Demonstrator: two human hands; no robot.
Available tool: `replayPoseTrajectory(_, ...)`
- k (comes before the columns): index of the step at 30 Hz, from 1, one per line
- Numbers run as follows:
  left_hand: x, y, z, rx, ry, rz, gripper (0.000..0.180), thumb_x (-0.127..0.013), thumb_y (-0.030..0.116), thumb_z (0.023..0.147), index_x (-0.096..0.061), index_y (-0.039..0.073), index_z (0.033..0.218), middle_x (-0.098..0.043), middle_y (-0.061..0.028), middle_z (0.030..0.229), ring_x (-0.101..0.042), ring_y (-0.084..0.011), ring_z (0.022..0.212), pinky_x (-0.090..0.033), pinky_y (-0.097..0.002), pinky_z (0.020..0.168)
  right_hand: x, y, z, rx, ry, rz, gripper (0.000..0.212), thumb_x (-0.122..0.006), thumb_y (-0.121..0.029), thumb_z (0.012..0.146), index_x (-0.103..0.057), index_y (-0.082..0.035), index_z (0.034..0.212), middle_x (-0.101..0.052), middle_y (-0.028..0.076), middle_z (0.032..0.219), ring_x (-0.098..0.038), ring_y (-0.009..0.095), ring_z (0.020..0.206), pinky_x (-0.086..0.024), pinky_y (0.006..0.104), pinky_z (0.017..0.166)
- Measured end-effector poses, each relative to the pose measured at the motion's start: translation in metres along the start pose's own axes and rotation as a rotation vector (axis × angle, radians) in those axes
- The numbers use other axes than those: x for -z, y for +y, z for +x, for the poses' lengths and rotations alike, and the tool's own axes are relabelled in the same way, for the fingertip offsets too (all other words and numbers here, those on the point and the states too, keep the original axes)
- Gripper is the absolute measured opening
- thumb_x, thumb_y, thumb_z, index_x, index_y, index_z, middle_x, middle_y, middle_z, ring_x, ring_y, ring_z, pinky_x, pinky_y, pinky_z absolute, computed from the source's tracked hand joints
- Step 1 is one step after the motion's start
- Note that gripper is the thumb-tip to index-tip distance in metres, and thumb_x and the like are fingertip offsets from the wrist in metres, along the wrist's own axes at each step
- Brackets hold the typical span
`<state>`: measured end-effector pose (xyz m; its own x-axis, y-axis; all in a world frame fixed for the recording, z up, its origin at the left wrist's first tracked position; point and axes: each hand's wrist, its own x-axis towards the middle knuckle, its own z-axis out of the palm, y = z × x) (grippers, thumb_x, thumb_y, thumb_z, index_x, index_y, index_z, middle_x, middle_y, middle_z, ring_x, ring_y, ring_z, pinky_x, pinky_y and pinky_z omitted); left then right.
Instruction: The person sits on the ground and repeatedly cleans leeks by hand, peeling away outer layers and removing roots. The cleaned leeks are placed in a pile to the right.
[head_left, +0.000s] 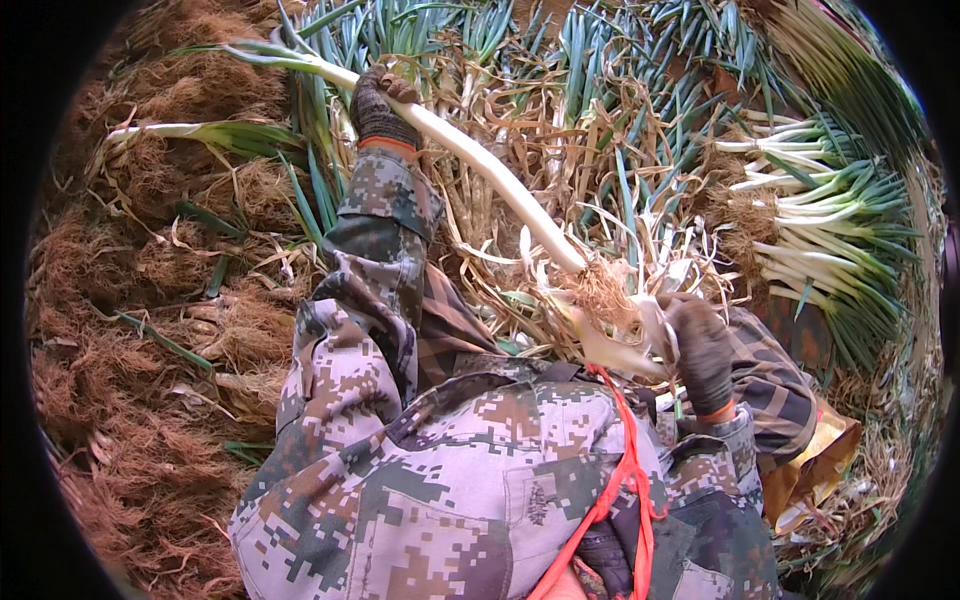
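Cropped root heap [130,430], leek [492,172], blurred right hand [702,345]

Pixelated camouflage jacket [430,510], dark brown gloves [375,112] edged with orange bands [388,143], plaid trousers [772,385], loose orange-red cord [628,465] in front.

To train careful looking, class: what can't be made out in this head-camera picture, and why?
Head view throughout:
Right hand: blurred, so its grip on the pale strip is unclear.
Left hand: palm hidden by its own back.
Green bundle at upper right: cut off by the dark round rim.
Green onions at the top: lower stalks partly covered by dry leaves.
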<state>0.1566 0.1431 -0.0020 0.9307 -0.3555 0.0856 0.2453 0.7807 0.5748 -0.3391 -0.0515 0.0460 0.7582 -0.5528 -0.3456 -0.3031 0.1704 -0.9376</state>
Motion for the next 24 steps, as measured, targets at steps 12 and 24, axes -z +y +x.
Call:
replayPoseTrajectory(12,-0.075,-0.002,-0.049,0.027,0.097,0.085,0.015,-0.063,0.015,0.087,-0.05,0.008,0.09,-0.045,0.0008,0.064,-0.039,-0.0134,0.048,-0.034,-0.029,0.041,-0.069,-0.051,0.059,0.014,-0.709,-0.203,0.036,-0.069,-0.029,0.09,-0.066,-0.006,0.118,-0.07,0.005,0.094,-0.061,0.008,0.078,-0.05,0.0272,0.067)
replayPoseTrajectory(24,-0.069,-0.028,-0.047,0.071,0.632,0.474,0.035,-0.064,0.015,0.087,-0.046,0.004,0.114,-0.05,-0.0071,0.075,-0.059,-0.0239,0.056,-0.057,-0.038,0.051,-0.005,0.069,0.036,-0.078,0.348,-0.074,0.024,-0.063,-0.024,0.094,-0.072,-0.002,0.093,-0.062,-0.001,0.07,-0.054,0.009,0.059,-0.043,0.0245,0.052)
